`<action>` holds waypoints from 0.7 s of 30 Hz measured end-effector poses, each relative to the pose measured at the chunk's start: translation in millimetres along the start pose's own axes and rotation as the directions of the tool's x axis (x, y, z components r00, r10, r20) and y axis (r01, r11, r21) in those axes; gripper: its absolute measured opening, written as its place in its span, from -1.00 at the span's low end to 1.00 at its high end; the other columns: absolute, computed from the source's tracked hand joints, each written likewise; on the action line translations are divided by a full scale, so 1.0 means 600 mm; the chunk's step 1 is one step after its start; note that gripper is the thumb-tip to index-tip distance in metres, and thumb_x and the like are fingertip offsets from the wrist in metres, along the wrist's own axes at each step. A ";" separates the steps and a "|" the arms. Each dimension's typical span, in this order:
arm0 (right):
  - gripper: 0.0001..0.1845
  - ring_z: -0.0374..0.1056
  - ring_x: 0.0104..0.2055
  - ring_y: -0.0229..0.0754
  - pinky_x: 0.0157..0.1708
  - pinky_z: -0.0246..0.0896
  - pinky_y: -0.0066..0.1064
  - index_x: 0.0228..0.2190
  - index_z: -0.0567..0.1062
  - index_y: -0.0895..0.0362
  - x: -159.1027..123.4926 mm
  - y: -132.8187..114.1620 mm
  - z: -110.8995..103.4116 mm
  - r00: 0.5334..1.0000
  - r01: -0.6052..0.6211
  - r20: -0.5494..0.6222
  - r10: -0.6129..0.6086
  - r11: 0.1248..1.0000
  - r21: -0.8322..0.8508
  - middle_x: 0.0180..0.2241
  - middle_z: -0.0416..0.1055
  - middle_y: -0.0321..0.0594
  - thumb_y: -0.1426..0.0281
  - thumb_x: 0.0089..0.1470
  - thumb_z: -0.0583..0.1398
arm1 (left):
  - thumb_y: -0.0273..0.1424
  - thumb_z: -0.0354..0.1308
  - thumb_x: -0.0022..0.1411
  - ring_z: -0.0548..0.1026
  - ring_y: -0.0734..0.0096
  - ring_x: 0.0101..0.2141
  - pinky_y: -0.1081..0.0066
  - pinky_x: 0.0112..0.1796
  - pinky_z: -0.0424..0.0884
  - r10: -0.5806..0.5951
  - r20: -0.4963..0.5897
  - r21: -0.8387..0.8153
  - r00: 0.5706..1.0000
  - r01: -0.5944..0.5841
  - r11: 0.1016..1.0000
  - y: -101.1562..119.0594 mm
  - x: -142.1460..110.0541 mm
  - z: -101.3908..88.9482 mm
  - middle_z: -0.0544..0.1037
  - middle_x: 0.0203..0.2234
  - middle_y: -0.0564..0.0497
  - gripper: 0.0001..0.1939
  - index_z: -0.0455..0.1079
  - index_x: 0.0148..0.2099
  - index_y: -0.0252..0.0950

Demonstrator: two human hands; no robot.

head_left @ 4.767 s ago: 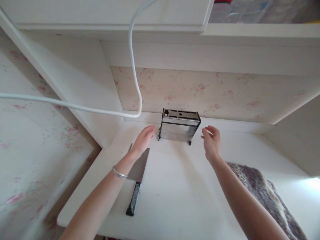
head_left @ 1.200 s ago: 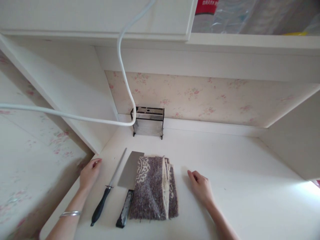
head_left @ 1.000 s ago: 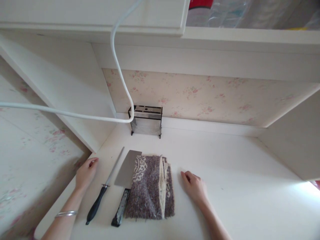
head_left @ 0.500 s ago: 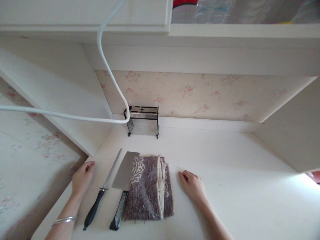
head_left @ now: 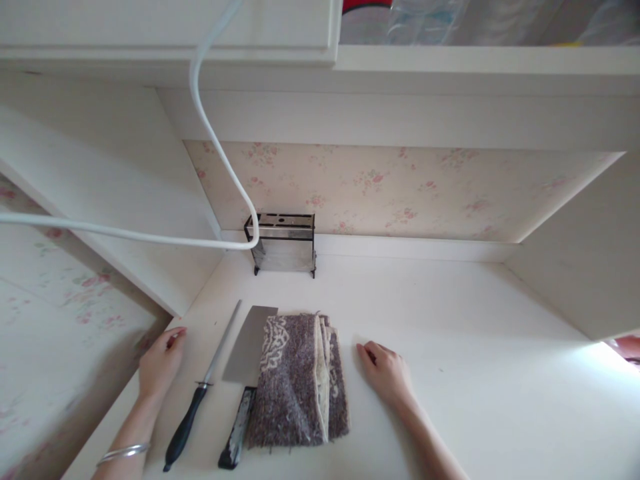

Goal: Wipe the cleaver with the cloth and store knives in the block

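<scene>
Taking the folded brown cloth as the centre of the dial, the left hand lies at 9 o'clock, near the left edge of the white tabletop. Its fingers curl in together with the thumb, and nothing shows in its grasp; the forearm, with a silver bangle at the wrist, slants up towards 1 o'clock. The right hand rests at 3 o'clock, near the cloth but apart from it, fingers folded into a loose fist, knuckles outward, the forearm running up towards 11 o'clock. Between the left hand and the cloth lies a sharpening steel, its tip pointing to 1 o'clock and its black handle nearest the person. Beside it, a cleaver points a little past 12, its right side meeting the cloth. At 12 o'clock, a slotted metal stand is upright near the back, and a white cable crosses in front of its left corner.
</scene>
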State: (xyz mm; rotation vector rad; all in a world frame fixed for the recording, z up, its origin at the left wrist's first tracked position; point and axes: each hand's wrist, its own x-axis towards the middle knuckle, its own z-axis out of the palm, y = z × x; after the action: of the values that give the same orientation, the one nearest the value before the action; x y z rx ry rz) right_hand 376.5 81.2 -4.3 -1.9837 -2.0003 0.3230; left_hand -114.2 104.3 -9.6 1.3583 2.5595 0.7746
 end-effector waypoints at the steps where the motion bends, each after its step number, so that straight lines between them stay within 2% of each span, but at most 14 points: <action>1: -0.57 0.38 -0.44 -0.20 -0.48 -0.04 -0.46 -0.49 0.42 0.04 0.000 0.000 0.000 1.000 -0.002 0.001 0.002 1.000 0.002 -0.47 0.49 -0.28 0.15 0.25 -0.08 | -0.14 -0.05 0.18 0.48 0.19 -0.34 0.32 -0.26 0.32 -0.004 -0.002 -0.002 1.000 0.004 1.000 0.000 0.000 0.000 0.52 -0.41 -0.02 -0.62 0.45 -0.11 -0.21; 21: -0.59 0.36 -0.45 -0.23 -0.48 -0.08 -0.45 -0.49 0.42 0.04 -0.001 0.005 0.007 1.000 0.004 -0.011 -0.004 1.000 -0.005 -0.47 0.48 -0.30 0.16 0.24 -0.06 | -0.14 -0.07 0.20 0.48 0.27 -0.36 0.38 -0.28 0.30 -0.004 0.002 0.035 1.000 0.004 0.999 0.007 -0.005 -0.001 0.52 -0.40 0.00 -0.61 0.45 -0.09 -0.22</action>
State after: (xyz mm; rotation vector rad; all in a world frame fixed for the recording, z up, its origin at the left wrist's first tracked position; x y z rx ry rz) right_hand 377.7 81.1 -9.7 -1.9798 -1.9999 0.3065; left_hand -109.5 103.4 -7.2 1.3635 2.5849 0.7304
